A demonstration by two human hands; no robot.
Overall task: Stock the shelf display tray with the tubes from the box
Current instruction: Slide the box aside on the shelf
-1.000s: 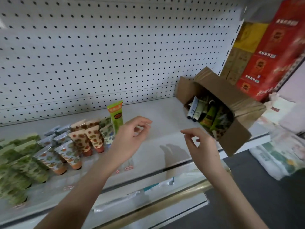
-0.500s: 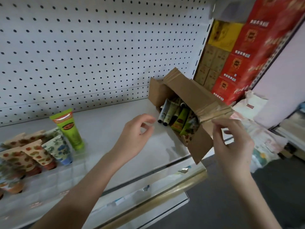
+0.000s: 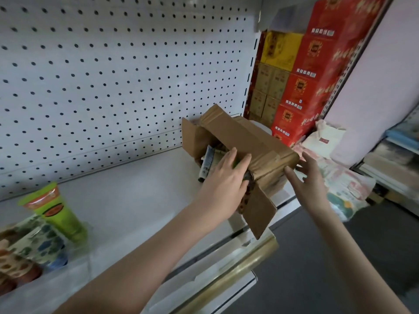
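Note:
A brown cardboard box (image 3: 247,137) lies on its side at the right end of the white shelf (image 3: 136,200), its flaps open toward me. Several tubes (image 3: 209,160) show in its mouth. My left hand (image 3: 226,180) reaches into that mouth, its fingers stretched out over the tubes; any grip is hidden. My right hand (image 3: 306,177) is spread open at the box's taped right end, fingertips at the cardboard. At far left the clear display tray (image 3: 77,252) holds several patterned tubes, and a green tube (image 3: 59,211) stands upright at its right end.
A white pegboard wall (image 3: 113,75) backs the shelf. Red and yellow cartons (image 3: 301,82) are stacked behind the box to the right. Soft printed packs (image 3: 344,189) lie on the floor at right. A gold rail (image 3: 238,266) runs along the shelf's front edge.
My left hand moved right from mid-air into the box's mouth. My right hand let go of the flap and dropped to the box's right end. The view swung right.

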